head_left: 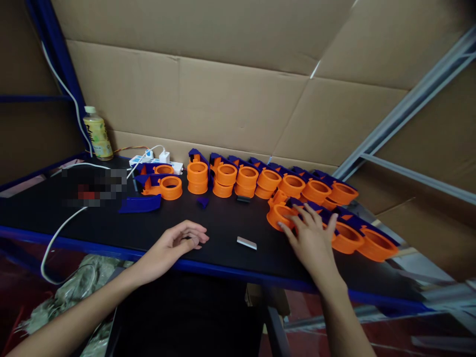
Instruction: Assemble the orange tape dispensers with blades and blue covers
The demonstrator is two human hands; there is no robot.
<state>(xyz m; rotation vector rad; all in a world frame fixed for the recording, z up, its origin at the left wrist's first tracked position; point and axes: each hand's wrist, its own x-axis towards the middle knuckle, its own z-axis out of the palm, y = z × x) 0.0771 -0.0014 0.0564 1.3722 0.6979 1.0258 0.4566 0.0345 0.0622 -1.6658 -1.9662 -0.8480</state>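
On the black tabletop [219, 223], my right hand [310, 235] reaches over an orange ring-shaped plastic part [278, 216] that has a dark blue piece attached. Its fingers are spread, and the thumb side lies against the ring; a firm grip does not show. My left hand [182, 236] hovers or rests near the front edge, fingers loosely bent and nothing visible in them. Between the hands lies a small silver-grey bar [247, 243]. Just right of my right hand, more orange rings [347, 238] with blue pieces lie side by side.
A row of stacked orange-and-blue parts [246, 179] lines the back. Farther left are another orange ring [171, 188], a blue curved piece [140, 204], a white power strip [175, 167] with cables and a bottle [98, 134]. A small dark block [243, 199] sits before the row. Cardboard walls [238, 99] enclose the table.
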